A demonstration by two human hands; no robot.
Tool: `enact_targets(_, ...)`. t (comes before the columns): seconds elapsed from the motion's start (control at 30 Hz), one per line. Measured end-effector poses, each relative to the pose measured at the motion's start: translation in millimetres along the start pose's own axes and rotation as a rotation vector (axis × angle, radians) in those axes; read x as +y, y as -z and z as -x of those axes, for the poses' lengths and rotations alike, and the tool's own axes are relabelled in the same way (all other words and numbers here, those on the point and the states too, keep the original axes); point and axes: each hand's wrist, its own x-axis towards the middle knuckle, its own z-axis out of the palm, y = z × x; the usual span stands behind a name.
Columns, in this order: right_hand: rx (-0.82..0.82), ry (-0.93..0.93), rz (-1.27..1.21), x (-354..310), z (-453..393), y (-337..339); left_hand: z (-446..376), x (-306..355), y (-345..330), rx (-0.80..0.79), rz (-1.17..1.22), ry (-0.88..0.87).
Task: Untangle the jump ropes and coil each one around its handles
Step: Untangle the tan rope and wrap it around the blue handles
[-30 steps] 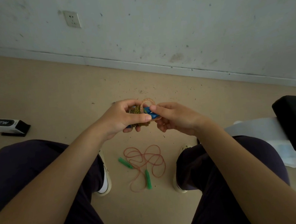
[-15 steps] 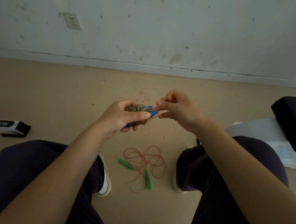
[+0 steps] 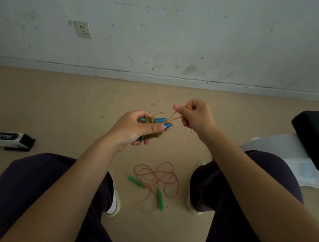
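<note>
The left hand (image 3: 135, 129) grips the blue handles (image 3: 163, 122) side by side, thumb pressed across the cord coil (image 3: 151, 128) already wound round them. The right hand (image 3: 197, 116) is clenched on the last short loop (image 3: 174, 116) of that cord, drawn taut up and to the right from the handle tips. This rope seems nearly done; only the tail end is left to secure.

The main risk lies in that loop. If the right hand lets go before the end is tucked under a turn or hooked over the tips, the springy cord probably loosens and the outer turns slide off the tapered ends. Pulling too hard could drag the turns toward the narrow tips, or tilt one handle out from under the thumb, so the pair splays and the coil goes slack. The thumb covers only part of the winding, so turns beside it are free to shift.

The second rope (image 3: 156, 179), red cord with green handles (image 3: 160, 198), lies loose on the floor (image 3: 60, 108) between the feet, loops overlapping. A shoe (image 3: 114, 202) is near it; a shifting foot could snag it and tighten the tangle.
</note>
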Motion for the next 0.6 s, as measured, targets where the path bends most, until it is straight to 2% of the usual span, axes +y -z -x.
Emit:
enact_targets(0.13,0.028,0.055,0.066,0.1,2.3,-4.7,-2.7,-6.1,5.8,0.120,-0.033,0.060)
enact_targets(0.37,-0.035,0.056,0.138,-5.0,-8.3,-3.2,4.5,-1.3,10.3,0.050,-0.124,-0.027)
enact_targets(0.5,-0.016,0.079,0.171,-14.2,-37.9,-12.9,-19.4,-6.6,15.4,0.152,-0.079,-0.027)
enact_targets(0.6,-0.028,0.016,0.165,1.1,-67.3,-25.5,-50.5,-21.6,19.8,0.172,0.043,0.025)
